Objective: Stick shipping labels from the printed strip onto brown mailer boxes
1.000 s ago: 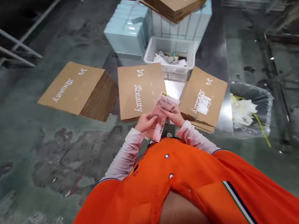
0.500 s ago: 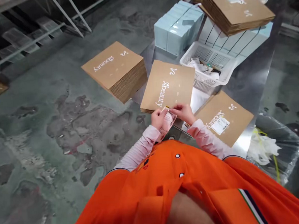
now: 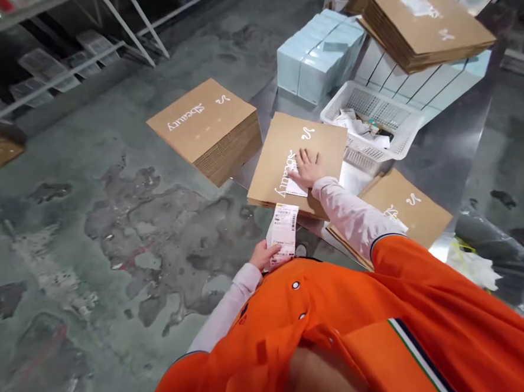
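Note:
Close to my waist, my left hand pinches a strip of printed shipping labels. My right hand lies spread flat on a white label on the top brown cardboard mailer of the middle stack, partly covering the label and the white "beauty" print. To the right, under my right forearm, another stack of mailers has a label on top, mostly hidden by the sleeve.
A taller mailer stack stands at the left table corner. Behind are a white plastic basket with paper scraps, light blue strapped packs and more mailers. A clear plastic bag hangs at right, and a shelf rack stands far left.
My right hand has left the label strip and moved up onto the middle mailer, where a label now lies. My left hand has drawn the strip down and left. The view has shifted slightly.

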### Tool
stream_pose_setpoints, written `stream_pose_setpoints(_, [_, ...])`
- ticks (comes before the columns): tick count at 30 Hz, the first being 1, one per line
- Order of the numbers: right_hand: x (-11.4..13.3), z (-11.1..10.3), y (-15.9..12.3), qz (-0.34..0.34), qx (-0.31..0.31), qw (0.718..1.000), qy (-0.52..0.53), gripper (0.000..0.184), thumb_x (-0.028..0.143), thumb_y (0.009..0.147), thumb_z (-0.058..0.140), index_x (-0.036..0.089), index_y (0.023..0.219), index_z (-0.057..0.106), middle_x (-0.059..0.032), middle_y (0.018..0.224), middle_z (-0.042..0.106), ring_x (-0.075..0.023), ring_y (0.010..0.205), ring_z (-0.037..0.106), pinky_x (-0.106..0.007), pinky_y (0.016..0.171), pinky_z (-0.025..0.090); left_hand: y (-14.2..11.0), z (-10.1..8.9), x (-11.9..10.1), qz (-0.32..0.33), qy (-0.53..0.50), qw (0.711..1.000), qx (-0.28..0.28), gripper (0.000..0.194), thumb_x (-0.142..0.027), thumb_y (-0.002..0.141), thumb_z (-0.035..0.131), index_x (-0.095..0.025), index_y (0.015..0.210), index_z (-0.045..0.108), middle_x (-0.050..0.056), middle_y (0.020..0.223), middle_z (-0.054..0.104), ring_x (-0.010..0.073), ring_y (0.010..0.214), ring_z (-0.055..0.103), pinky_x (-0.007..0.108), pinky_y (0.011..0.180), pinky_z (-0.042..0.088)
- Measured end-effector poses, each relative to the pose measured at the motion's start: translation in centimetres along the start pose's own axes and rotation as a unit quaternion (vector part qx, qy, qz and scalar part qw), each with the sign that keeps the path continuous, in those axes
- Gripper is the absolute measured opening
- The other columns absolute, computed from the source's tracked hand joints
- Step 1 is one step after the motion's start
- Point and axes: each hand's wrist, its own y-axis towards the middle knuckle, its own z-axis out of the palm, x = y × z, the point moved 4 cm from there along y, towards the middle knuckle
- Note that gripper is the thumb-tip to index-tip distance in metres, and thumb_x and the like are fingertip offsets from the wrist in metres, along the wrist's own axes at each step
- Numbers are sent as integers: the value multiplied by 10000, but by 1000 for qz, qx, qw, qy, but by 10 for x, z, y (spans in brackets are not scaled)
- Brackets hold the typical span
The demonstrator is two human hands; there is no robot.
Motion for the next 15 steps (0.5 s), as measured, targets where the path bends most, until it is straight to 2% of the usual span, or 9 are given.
stream_pose_setpoints(2, [30, 13, -38, -123, 50, 991, 6, 791, 564, 892, 463, 28, 1462, 340, -242, 1564, 204, -373, 1469, 103, -612, 1152, 29, -2, -11, -25, 26, 7, 999, -37, 642, -527, 435, 869, -106, 887, 693, 90, 773, 714, 224, 719, 655, 341, 700, 524])
stream_pose_setpoints(5, [63, 28, -110, -301, 103, 945, 81, 720, 552, 902, 441, 56, 1423, 426, -213, 1534, 309, -330, 1463, 186, -523, 1190, 108, 21, -13, -89, 119, 48, 982, -135, 519, -569, 609, 750, -114, 847, 671, 72, 748, 692, 202, 685, 629, 299, 633, 489])
stream_pose_setpoints(6, [65, 29, -130, -328, 114, 930, 119, 637, 517, 921, 412, 94, 1393, 477, -187, 1499, 386, -303, 1439, 263, -493, 1188, 168, 32, -11, -113, 161, 77, 970, -164, 454, -538, 681, 700, -117, 848, 664, 78, 778, 694, 205, 719, 631, 295, 648, 486])
stream_pose_setpoints(7, [61, 29, -145, -313, 108, 931, 156, 554, 466, 945, 367, 130, 1358, 520, -166, 1447, 463, -274, 1397, 348, -468, 1171, 236, 45, -6, -135, 200, 123, 953, -190, 388, -493, 742, 651, -117, 836, 658, 89, 806, 695, 213, 763, 632, 296, 678, 483])
stream_pose_setpoints(8, [50, 26, -153, -251, 80, 947, 184, 503, 409, 962, 318, 151, 1332, 543, -155, 1394, 518, -254, 1344, 420, -454, 1144, 295, 58, -1, -156, 237, 180, 931, -213, 329, -442, 794, 601, -119, 834, 653, 103, 847, 696, 225, 822, 632, 305, 723, 482])
stream_pose_setpoints(10, [13, 16, -157, -6, -22, 981, 192, 498, 353, 960, 291, 127, 1345, 512, -190, 1347, 534, -272, 1272, 476, -478, 1095, 352, 83, 11, -188, 276, 315, 877, -236, 222, -327, 833, 557, -124, 830, 646, 140, 955, 690, 260, 966, 614, 338, 848, 460])
stream_pose_setpoints(12, [-24, 8, -158, 248, -86, 951, 163, 575, 382, 932, 364, 35, 1387, 426, -268, 1348, 484, -348, 1264, 452, -549, 1064, 347, 105, 20, -205, 254, 424, 839, -229, 176, -249, 844, 531, -124, 877, 649, 174, 1044, 674, 295, 1064, 587, 381, 930, 427])
stream_pose_setpoints(13, [-35, 8, -157, 324, -81, 929, 160, 634, 400, 914, 405, -4, 1402, 381, -295, 1353, 458, -381, 1269, 432, -572, 1051, 343, 114, 23, -209, 230, 462, 827, -222, 184, -234, 850, 518, -121, 910, 650, 189, 1074, 665, 311, 1090, 578, 403, 948, 419])
stream_pose_setpoints(15, [-43, 11, -150, 382, -47, 903, 191, 694, 423, 893, 450, -31, 1407, 346, -313, 1375, 420, -406, 1282, 407, -576, 1036, 354, 121, 27, -213, 197, 504, 810, -225, 228, -240, 872, 487, -110, 963, 650, 213, 1113, 649, 335, 1118, 568, 436, 959, 418])
